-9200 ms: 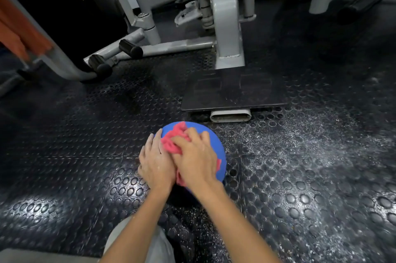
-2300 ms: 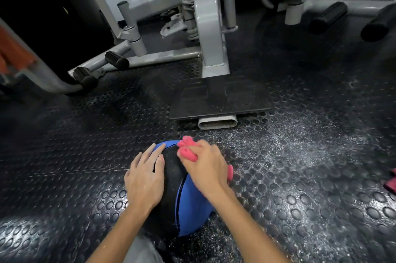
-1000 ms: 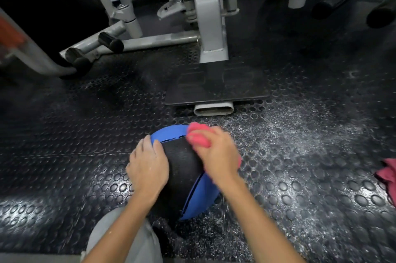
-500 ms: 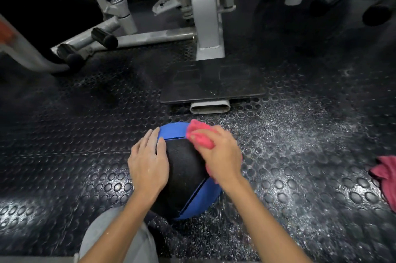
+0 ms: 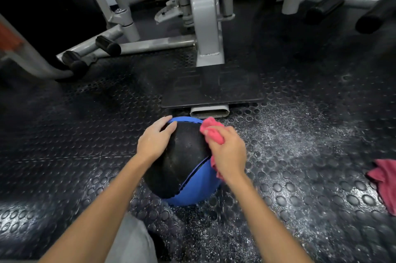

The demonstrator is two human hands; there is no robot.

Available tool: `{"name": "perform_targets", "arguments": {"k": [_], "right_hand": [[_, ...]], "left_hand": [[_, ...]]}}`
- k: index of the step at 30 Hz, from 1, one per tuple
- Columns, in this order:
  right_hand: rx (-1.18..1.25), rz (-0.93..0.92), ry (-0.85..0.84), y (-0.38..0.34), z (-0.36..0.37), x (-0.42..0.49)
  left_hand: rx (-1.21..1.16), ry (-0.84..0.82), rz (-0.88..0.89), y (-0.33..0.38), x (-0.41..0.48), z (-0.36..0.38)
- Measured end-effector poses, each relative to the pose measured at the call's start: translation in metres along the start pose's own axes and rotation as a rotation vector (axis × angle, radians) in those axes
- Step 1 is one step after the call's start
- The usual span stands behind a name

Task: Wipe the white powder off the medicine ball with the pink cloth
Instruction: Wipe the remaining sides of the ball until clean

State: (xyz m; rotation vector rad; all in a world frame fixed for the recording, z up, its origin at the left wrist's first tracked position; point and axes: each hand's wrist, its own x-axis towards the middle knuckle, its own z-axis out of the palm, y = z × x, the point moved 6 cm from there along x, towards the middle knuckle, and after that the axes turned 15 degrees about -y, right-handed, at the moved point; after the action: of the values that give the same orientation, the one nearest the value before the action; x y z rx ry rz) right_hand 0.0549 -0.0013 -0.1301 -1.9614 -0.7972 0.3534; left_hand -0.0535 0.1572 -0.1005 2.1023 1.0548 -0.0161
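We see the black and blue medicine ball (image 5: 184, 162) on the studded rubber floor (image 5: 64, 155). The left hand (image 5: 154, 140) rests flat on its upper left side; the right hand (image 5: 229, 151) presses a bunched pink cloth (image 5: 212, 132) against its upper right. White powder (image 5: 285, 134) dusts the floor, and a darker red cloth (image 5: 384, 179) lies at right.

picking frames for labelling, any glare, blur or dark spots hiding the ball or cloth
Head view: medicine ball and pink cloth read clearly, the ball's black panel dim; glare on the studded floor at lower left; top left corner near black; right hand and forearm slightly smeared; machine frame splayed by the wide lens.
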Motion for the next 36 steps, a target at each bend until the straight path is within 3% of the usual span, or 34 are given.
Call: {"name": "perform_targets", "arguments": {"k": [2,4,8,12,14,16,19,21,24,26,28,30,32,34,36], "right_hand": [[0.125,0.178,0.016,0.032,-0.010,0.007],[0.055,0.221,0.050,0.033,-0.017,0.008],[-0.212,-0.051,0.104,-0.018,-0.009,-0.015],[-0.316,-0.322,0.127,-0.038,0.005,-0.034],[-0.218,-0.223,0.176,-0.016,-0.002,-0.028],[0.002,0.026,0.209,0.019,-0.010,-0.024],[0.095,0.232,0.246,0.041,-0.015,-0.031],[0.018,0.107,0.272,0.006,-0.015,-0.042],[-0.130,-0.207,0.178,-0.059,0.009,-0.056],[-0.274,-0.203,0.174,-0.061,0.001,-0.045],[-0.259,-0.031,0.143,-0.032,-0.022,-0.025],[-0.220,0.155,0.089,0.010,-0.041,-0.009],[-0.120,0.287,0.093,0.040,-0.056,-0.003],[-0.065,0.261,0.119,0.037,-0.057,-0.007],[-0.124,0.031,0.120,-0.003,-0.041,-0.019]], "left_hand": [[-0.010,0.010,0.124,0.001,-0.003,0.005],[0.052,0.091,0.181,0.013,-0.002,0.010],[0.153,0.112,0.137,0.031,0.012,0.017],[0.040,0.084,0.051,0.015,0.014,0.010],[-0.038,0.093,0.070,0.008,0.008,0.009],[-0.052,0.134,0.113,0.005,-0.002,0.011],[0.065,0.204,0.124,0.011,-0.015,0.022],[0.154,0.221,0.145,0.019,-0.020,0.029],[0.203,0.172,0.263,0.031,-0.026,0.033],[0.167,0.133,0.318,0.037,-0.032,0.039],[0.211,0.187,0.265,0.037,-0.038,0.046],[0.181,0.279,0.111,0.030,-0.040,0.049],[0.129,0.259,-0.042,0.028,-0.038,0.054],[0.158,0.227,-0.073,0.032,-0.037,0.060],[0.197,0.215,-0.057,0.036,-0.038,0.061]]}}
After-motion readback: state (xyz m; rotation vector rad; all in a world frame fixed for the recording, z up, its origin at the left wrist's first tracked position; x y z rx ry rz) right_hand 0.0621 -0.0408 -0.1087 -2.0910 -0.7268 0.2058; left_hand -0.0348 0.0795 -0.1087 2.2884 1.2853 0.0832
